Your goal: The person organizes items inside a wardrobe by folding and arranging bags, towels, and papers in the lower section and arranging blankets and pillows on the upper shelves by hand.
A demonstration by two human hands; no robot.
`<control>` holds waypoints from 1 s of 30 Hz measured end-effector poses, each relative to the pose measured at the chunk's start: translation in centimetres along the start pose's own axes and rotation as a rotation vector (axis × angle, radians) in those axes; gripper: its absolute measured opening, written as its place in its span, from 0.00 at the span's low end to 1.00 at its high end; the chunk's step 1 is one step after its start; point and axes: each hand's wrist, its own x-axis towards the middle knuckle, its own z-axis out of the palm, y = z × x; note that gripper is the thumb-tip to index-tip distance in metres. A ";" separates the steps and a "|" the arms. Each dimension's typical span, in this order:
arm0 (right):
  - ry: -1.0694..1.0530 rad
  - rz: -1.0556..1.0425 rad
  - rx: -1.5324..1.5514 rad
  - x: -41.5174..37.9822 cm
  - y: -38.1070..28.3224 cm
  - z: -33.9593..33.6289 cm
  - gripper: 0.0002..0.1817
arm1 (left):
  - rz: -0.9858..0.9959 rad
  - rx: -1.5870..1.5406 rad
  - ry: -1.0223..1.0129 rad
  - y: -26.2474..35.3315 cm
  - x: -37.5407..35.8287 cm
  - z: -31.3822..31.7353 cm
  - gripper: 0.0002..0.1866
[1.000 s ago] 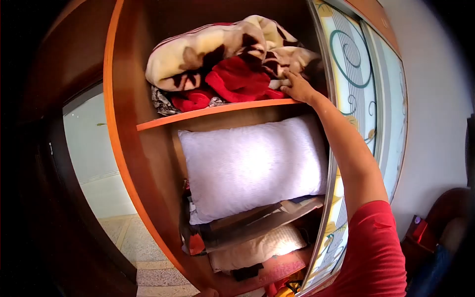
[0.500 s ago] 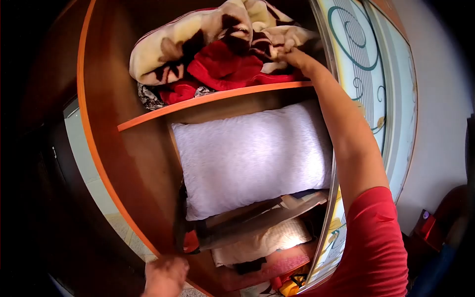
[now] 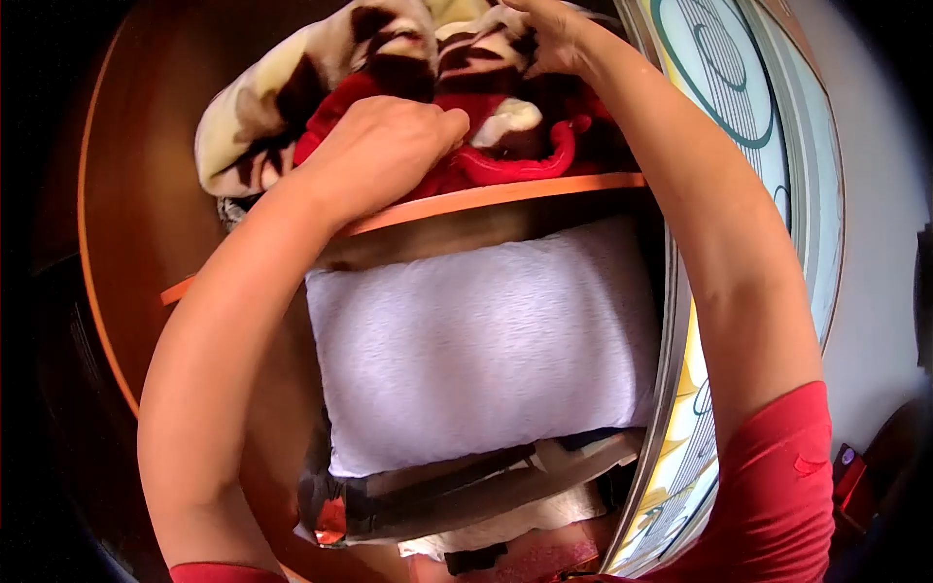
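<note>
A thick plush blanket [image 3: 267,107], cream and dark brown with a red side, lies folded in a heap on the upper shelf. My left hand [image 3: 398,146] is closed on its red part near the shelf's front edge, fingertips hidden in the cloth. Higher up and to the right, my right hand [image 3: 559,39] grips the blanket's folds, its fingers partly out of sight at the top of the view. Between the hands, a red edge of the blanket curls along the shelf.
The orange-edged shelf [image 3: 496,195] crosses the wooden cupboard. Below it a pale lilac pillow [image 3: 486,345] rests on folded cloths [image 3: 457,505]. A patterned sliding door [image 3: 719,68] stands at the right, close to my right arm.
My left hand has risen from the lower left to the blanket and closed on it. My right hand has moved up and left in view; the blanket's right folds have shifted. The view has tilted.
</note>
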 end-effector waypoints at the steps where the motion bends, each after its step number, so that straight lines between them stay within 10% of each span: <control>1: -0.021 -0.015 -0.034 -0.5 -0.3 -0.1 0.31 | 0.028 0.065 -0.066 -0.9 1.1 1.6 0.07; 14: -0.040 -0.027 -0.500 1.6 -0.3 0.9 0.37 | -0.176 0.308 -0.443 -11.1 5.0 7.5 0.13; 20: -0.427 -0.126 -0.766 -4.5 -2.1 -1.6 0.36 | -0.145 0.302 -0.440 -13.6 6.1 8.2 0.13; 25: -0.459 -0.214 -1.713 -6.9 -3.0 0.9 0.47 | -0.196 0.245 -0.438 -14.2 6.0 8.4 0.13; 30: -0.553 -0.002 -1.826 -10.5 1.5 2.6 0.44 | -0.140 0.297 -0.425 -15.4 5.3 9.3 0.13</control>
